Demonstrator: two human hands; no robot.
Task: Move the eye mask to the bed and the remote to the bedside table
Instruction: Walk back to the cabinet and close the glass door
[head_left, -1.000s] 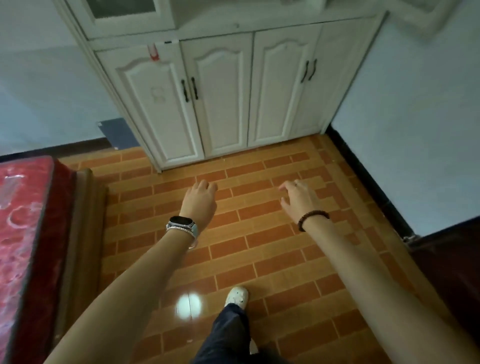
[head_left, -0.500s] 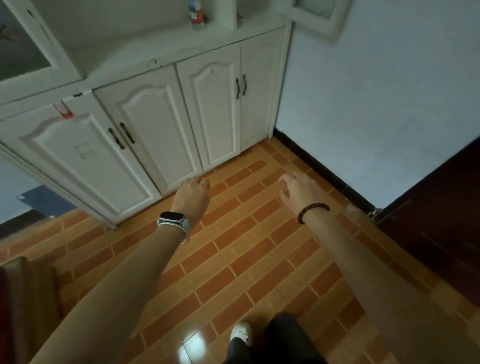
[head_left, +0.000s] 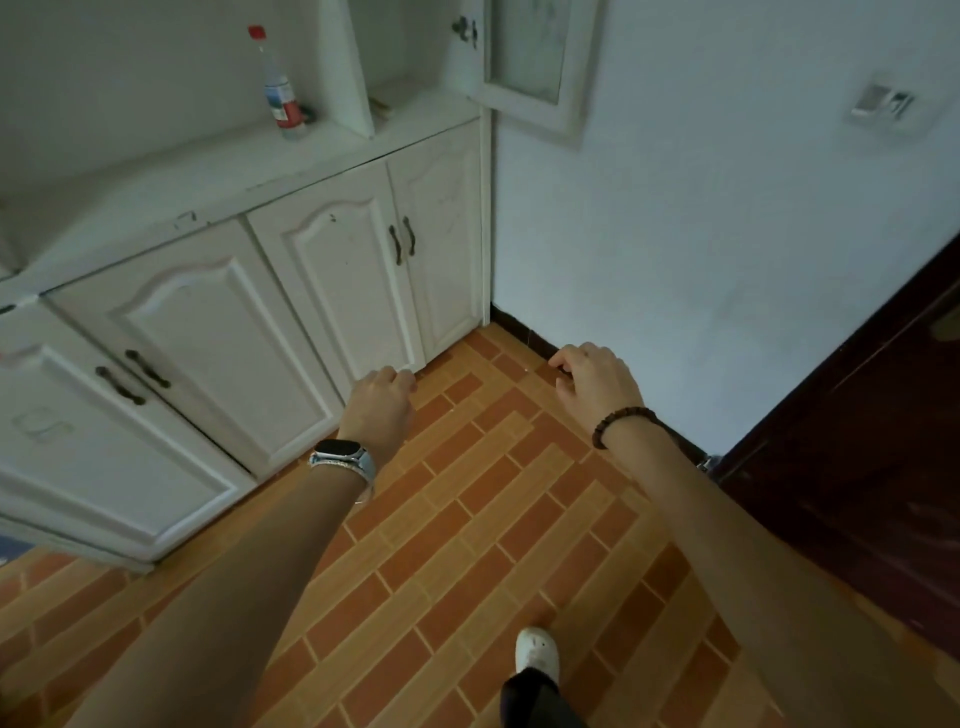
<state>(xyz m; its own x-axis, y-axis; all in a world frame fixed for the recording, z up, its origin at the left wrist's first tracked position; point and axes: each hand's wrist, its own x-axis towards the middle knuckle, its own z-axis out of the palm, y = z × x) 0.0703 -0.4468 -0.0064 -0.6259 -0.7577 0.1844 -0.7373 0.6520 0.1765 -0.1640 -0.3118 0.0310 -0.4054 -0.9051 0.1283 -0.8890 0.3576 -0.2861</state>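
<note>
Both hands empty, left hand (head_left: 378, 402) and right hand (head_left: 597, 383) fingers loosely curled

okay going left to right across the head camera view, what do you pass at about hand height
White cabinet doors → left hand with a watch → tiled floor → right hand with a bead bracelet → dark wooden door.
</note>
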